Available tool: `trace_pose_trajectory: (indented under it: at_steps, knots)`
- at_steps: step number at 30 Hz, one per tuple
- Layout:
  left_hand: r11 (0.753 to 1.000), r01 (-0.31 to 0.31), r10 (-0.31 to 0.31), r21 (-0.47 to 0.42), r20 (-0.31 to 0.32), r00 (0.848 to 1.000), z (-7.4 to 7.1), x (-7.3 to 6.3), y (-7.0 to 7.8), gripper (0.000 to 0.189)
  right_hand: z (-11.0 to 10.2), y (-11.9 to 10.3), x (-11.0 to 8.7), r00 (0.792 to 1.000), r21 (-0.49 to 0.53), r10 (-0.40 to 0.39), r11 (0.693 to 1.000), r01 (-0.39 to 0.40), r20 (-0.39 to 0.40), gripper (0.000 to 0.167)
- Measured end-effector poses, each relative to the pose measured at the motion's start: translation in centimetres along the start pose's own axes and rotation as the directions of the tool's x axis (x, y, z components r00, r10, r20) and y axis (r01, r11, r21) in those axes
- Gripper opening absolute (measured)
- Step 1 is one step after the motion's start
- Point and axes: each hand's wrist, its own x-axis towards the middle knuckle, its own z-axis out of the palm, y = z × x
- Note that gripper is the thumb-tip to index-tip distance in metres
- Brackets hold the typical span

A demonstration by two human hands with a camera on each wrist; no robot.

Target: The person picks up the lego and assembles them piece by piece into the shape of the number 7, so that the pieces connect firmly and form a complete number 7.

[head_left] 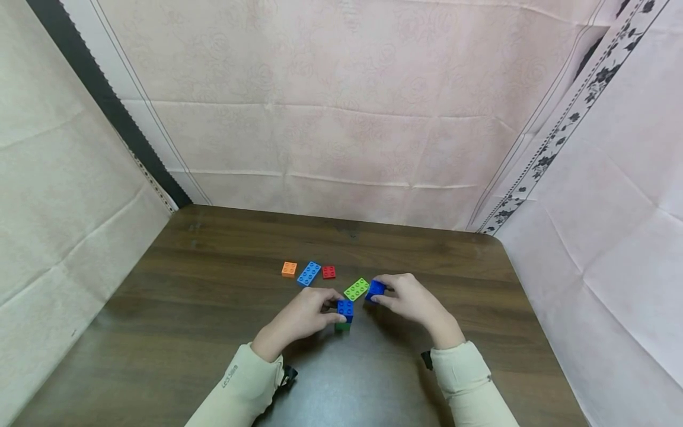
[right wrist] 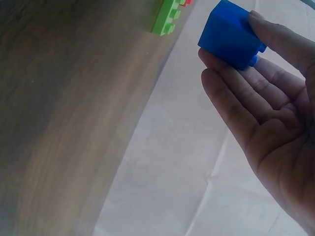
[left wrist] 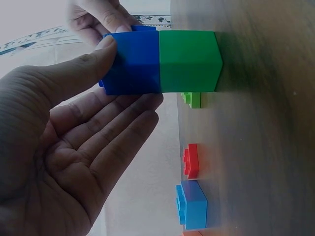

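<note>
The left hand (head_left: 312,311) pinches a dark blue brick (head_left: 345,311), which sits on a green brick (head_left: 342,327). The right hand (head_left: 408,293) pinches a second blue brick (head_left: 376,289) over the wooden table (head_left: 187,332). Between both hands, slightly farther, lies a lime brick (head_left: 356,289). Beyond the left hand are a red brick (head_left: 328,272), a light blue brick (head_left: 309,274) and an orange brick (head_left: 289,269). Pale cloth (head_left: 320,136) hangs behind.

We see the right hand (right wrist: 273,132) pinch a blue block (right wrist: 230,37), studs toward the palm. Behind that blue block is pale cloth (right wrist: 167,147); to its left, the table (right wrist: 74,113), a green block (right wrist: 165,18) and a red block (right wrist: 185,2).
</note>
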Motion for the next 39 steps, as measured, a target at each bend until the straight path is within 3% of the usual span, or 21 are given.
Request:
trace_pose_trajectory:
  at_steps: [17,39]
  knots:
    - [1.000,0.006,-0.006,0.010,0.000,1.000,0.0,-0.1,0.1,0.037,-0.5,-1.3,-0.2,1.000,0.010,0.005,1.000,-0.005,0.001,0.045]
    - [1.000,-0.009,0.009,-0.005,-0.004,1.000,0.1,-0.1,-0.2,0.036,-0.8,-2.0,-0.3,0.998,-0.005,-0.063,0.998,0.063,-0.003,0.041]
